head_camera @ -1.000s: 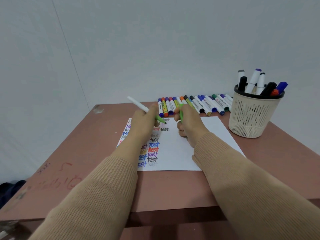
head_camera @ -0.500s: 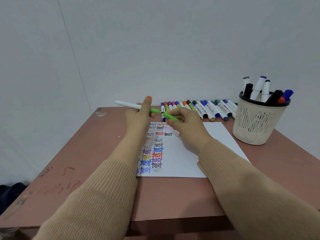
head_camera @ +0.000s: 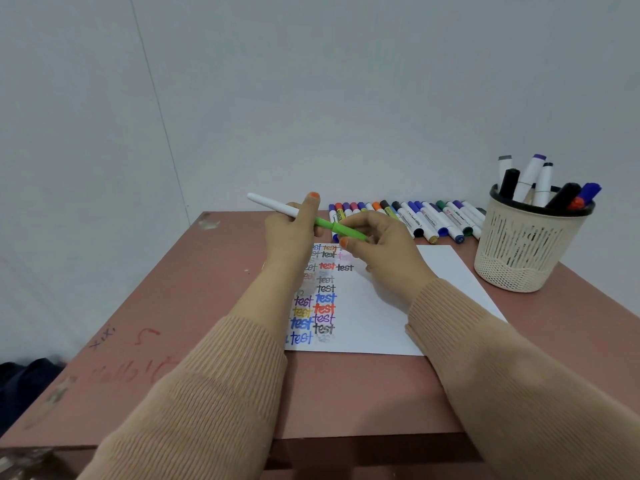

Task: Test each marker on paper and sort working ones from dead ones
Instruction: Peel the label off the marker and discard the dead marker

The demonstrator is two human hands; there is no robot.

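A slim white marker (head_camera: 273, 205) with a green front end is gripped in my left hand (head_camera: 289, 233), held level above the top of the white paper (head_camera: 377, 313). My right hand (head_camera: 377, 245) pinches its green cap (head_camera: 348, 232), which sits against the marker's green end. The paper carries several coloured "test" words in its left part. A row of markers (head_camera: 415, 218) lies along the table's back edge. A cream mesh cup (head_camera: 526, 251) at the right holds several more markers.
The brown table (head_camera: 194, 306) has red scribbles near its left front corner. A grey wall stands right behind the marker row. Something dark lies on the floor at the lower left (head_camera: 24, 379).
My left hand lifted the marker off the paper and turned it level. My right hand brought the green cap up to the marker's tip end.
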